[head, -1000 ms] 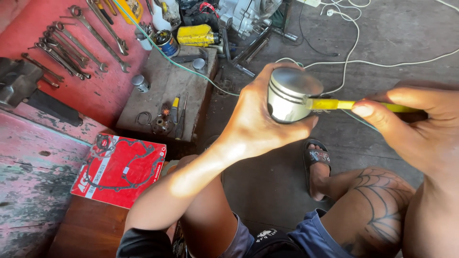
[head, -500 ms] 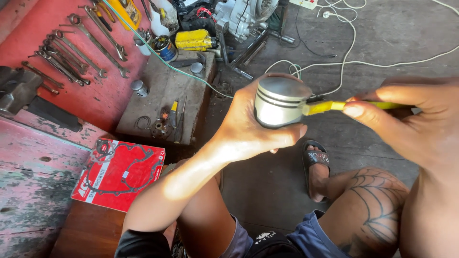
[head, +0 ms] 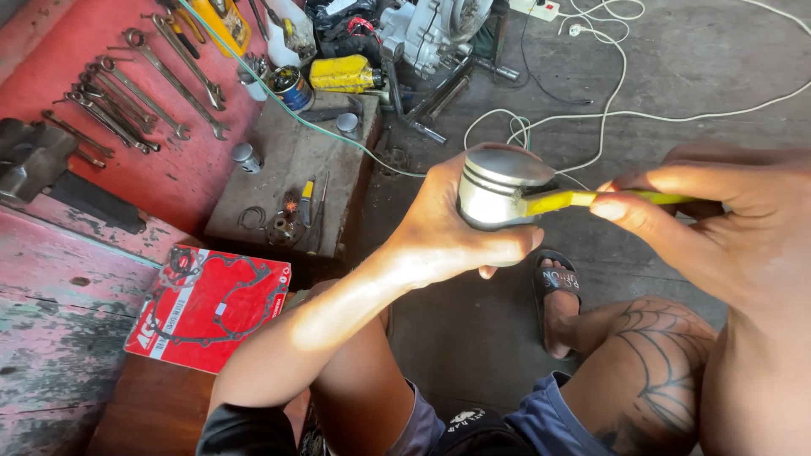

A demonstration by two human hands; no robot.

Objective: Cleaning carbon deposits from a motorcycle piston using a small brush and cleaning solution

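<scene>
The left hand (head: 439, 232) grips a metal piston (head: 498, 190) while the right hand (head: 718, 219) pinches a yellow-handled tool (head: 591, 199) against its ring groove (work apparently mid-way, gasket pack (head: 211, 308) untouched).

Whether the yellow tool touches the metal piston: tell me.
Touching. The head view shows the yellow tool, held by the right hand, pressed against the side of the piston, which the left hand grips.

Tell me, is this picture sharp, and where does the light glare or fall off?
Head view: mostly sharp; the piston in the left hand shows soft glare on its crown; the right hand, very close, looks large and slightly soft; daylight brightens the floor at top right; the bench at lower left is dimmer.
</scene>
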